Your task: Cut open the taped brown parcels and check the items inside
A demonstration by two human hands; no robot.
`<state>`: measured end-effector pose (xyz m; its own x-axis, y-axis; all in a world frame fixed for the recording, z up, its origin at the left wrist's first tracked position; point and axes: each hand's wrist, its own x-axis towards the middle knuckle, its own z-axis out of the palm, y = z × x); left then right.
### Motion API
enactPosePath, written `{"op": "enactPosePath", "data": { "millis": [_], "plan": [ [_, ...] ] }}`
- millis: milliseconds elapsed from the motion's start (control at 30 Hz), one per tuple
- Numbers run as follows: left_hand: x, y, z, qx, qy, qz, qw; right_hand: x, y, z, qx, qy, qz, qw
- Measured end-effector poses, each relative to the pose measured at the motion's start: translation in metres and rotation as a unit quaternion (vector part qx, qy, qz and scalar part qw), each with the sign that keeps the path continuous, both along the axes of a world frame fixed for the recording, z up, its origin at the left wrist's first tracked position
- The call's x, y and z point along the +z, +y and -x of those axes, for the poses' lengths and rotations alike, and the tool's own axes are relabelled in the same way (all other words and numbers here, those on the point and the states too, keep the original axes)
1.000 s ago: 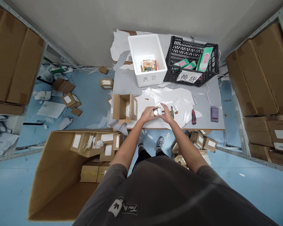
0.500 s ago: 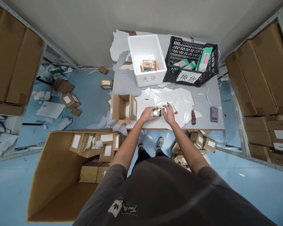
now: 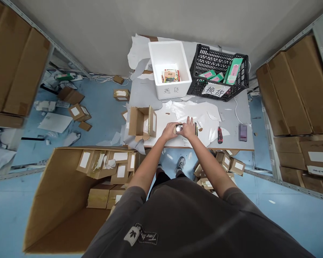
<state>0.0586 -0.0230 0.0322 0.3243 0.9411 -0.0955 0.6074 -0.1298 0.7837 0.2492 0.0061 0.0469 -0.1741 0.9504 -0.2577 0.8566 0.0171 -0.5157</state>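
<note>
My left hand (image 3: pixel 169 132) is closed around the left end of a small box (image 3: pixel 179 133), held over the front of the table. A round silvery thing (image 3: pixel 179 128) shows at the box; its kind I cannot make out. My right hand (image 3: pixel 188 129) covers the right end, thumb toward the silvery part and fingers pointing away from me. Just right of that hand a narrow dark edge with some yellow (image 3: pixel 196 129) shows; whether it belongs to the box I cannot tell. An open cardboard box (image 3: pixel 133 122) stands left of my hands.
A white bin (image 3: pixel 172 91) holding small packets and a black crate (image 3: pixel 199 80) with green-and-pink boxes stand at the back. A red-and-black tool (image 3: pixel 220 135) lies at the right. Torn paper (image 3: pixel 207 107) covers the tabletop. A large carton (image 3: pixel 56 190) of boxes stands lower left.
My right hand has moved left over the small box and now covers its right end, where a cardboard flap showed before. The dark-and-yellow edge has come into sight. My left hand keeps its hold.
</note>
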Motion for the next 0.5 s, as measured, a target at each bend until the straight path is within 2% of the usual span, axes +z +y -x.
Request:
{"op": "enactPosePath", "data": {
  "millis": [100, 200, 367, 500],
  "plan": [
    [0.002, -0.002, -0.001, 0.01, 0.006, 0.007, 1.0, -0.001, 0.008, 0.004, 0.008, 0.003, 0.031, 0.999],
    [0.005, -0.002, -0.002, 0.009, 0.011, 0.008, 1.0, 0.004, 0.01, 0.004, 0.044, -0.019, 0.028, 0.998],
    [0.004, 0.001, -0.004, 0.016, 0.041, 0.009, 0.999, 0.022, 0.005, 0.0, 0.086, -0.015, -0.055, 0.995],
    [0.003, 0.003, -0.007, 0.022, 0.063, 0.013, 0.998, 0.048, 0.004, -0.007, 0.095, 0.003, -0.108, 0.99]
  ]
}}
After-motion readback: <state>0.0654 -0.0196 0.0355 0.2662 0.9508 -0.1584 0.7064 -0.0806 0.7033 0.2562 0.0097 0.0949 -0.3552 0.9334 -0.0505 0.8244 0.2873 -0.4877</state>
